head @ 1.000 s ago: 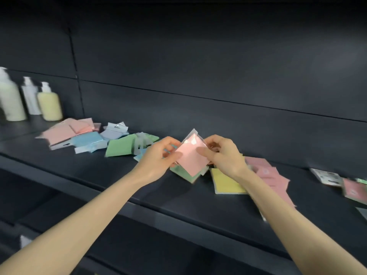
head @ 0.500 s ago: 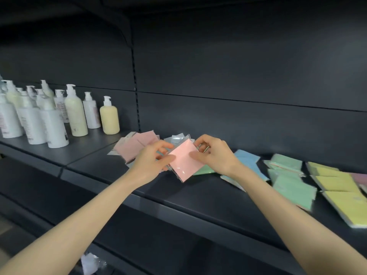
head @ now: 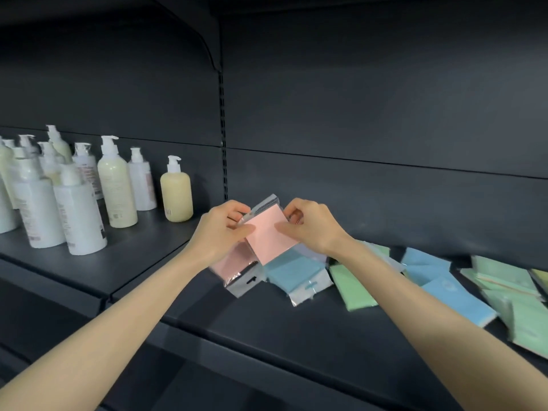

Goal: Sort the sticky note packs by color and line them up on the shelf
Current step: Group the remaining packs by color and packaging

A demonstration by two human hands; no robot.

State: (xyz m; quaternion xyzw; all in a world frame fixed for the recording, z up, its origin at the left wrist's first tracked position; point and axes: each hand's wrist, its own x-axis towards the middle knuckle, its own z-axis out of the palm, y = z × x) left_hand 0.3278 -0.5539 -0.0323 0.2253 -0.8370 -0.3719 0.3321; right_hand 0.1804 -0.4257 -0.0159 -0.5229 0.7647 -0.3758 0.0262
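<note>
Head view: we pinch a pink pack [head: 271, 235] between left hand [head: 219, 231] and right hand [head: 311, 225], above the shelf [head: 267, 327].

Dim, soft-focus scene; wide-angle bending at edges, mild blur.

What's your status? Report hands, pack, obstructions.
Left hand and right hand both pinching flat pink sticky note pack, held above dark shelf. Second pink pack lying below. Nothing blocking.
</note>
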